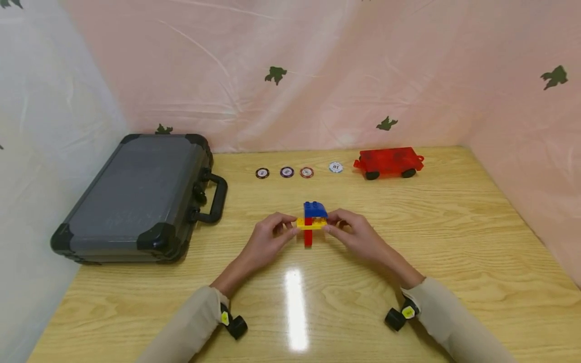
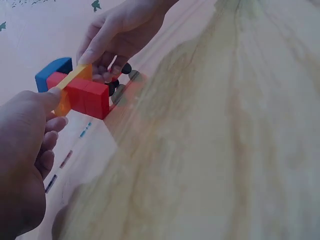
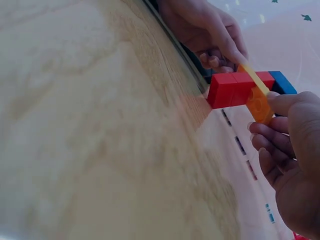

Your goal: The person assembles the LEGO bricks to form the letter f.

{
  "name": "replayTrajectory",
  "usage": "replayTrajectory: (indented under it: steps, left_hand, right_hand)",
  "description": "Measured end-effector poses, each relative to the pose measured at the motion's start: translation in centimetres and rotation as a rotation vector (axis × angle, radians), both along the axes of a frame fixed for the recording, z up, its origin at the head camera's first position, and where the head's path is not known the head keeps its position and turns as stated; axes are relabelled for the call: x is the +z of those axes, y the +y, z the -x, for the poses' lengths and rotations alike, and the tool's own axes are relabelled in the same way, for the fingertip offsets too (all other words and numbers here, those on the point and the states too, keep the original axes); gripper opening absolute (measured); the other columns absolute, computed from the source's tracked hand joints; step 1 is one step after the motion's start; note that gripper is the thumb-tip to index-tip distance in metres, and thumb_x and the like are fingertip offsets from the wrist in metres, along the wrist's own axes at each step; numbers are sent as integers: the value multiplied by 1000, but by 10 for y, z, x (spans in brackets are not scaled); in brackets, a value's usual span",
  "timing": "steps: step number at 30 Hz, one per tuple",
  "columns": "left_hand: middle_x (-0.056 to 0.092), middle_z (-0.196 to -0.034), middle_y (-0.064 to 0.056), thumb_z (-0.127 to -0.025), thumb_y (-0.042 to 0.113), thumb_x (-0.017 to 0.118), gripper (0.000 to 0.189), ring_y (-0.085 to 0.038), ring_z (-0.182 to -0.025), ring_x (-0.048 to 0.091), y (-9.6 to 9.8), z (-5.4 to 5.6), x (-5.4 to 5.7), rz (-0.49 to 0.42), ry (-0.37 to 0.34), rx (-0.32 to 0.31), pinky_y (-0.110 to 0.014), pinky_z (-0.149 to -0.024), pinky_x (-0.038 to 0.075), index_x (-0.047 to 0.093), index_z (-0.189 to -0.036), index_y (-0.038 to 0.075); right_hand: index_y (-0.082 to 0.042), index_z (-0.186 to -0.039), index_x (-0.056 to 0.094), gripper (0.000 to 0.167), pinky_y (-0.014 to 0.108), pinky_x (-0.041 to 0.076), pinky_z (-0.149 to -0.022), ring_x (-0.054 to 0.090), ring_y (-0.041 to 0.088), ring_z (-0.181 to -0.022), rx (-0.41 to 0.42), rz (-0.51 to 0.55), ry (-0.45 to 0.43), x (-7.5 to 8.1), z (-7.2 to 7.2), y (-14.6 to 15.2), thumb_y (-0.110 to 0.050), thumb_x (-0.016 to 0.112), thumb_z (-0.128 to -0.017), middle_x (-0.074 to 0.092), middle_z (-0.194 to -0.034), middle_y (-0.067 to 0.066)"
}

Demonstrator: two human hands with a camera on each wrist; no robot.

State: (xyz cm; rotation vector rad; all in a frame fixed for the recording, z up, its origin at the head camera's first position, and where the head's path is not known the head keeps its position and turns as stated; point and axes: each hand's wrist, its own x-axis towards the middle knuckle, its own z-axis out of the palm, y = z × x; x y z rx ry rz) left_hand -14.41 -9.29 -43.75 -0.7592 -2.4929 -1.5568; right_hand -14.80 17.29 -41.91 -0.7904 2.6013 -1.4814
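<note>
A small toy-brick build stands upright at the middle of the wooden table. Its lower column is of red bricks (image 1: 308,239), a yellow brick (image 1: 311,225) lies crosswise through it, and a blue brick (image 1: 315,209) with a curved end tops it. My left hand (image 1: 270,236) pinches the left end of the yellow brick between thumb and fingers. At the opposite end, my right hand (image 1: 356,233) pinches the same brick. Both wrist views show the thumbs on the yellow brick, with the red bricks (image 3: 235,89) reaching the tabletop between the hands.
A grey hard case (image 1: 131,196) with a black handle (image 1: 219,200) lies at the left. Along the back are several poker chips (image 1: 287,172) in a row and a red toy wagon (image 1: 390,161) on black wheels. Pinkish cloth (image 1: 327,101) hangs behind the table (image 1: 454,232).
</note>
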Motion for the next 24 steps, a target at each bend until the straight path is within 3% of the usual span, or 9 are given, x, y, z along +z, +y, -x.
replayTrajectory:
  steps: [11,18,24]
  left_hand:
    - [68,-101,-3,-103,21,67,25,-18,-84,56,7,9,3,-6,-84,85,-31,-73,47,72,-119,3]
    - [66,-93,-1,-103,24,67,22,-19,-80,54,12,16,2,-22,-178,144,-32,-70,45,74,-114,6]
    - [67,-92,-2,-104,26,66,21,-18,-79,55,15,19,1,-18,-209,172,-32,-69,45,73,-110,7]
  right_hand:
    - [-2,-120,71,23,31,52,-81,60,22,-90,-90,-24,-53,1,14,-11,-18,63,-105,71,-106,5]
    - [-2,-118,72,22,33,49,-79,58,23,-89,-121,-64,-93,0,21,-14,-18,62,-106,69,-102,5]
    - [-2,-115,72,23,37,48,-81,57,24,-89,-132,-83,-125,0,26,-15,-19,60,-107,69,-100,6]
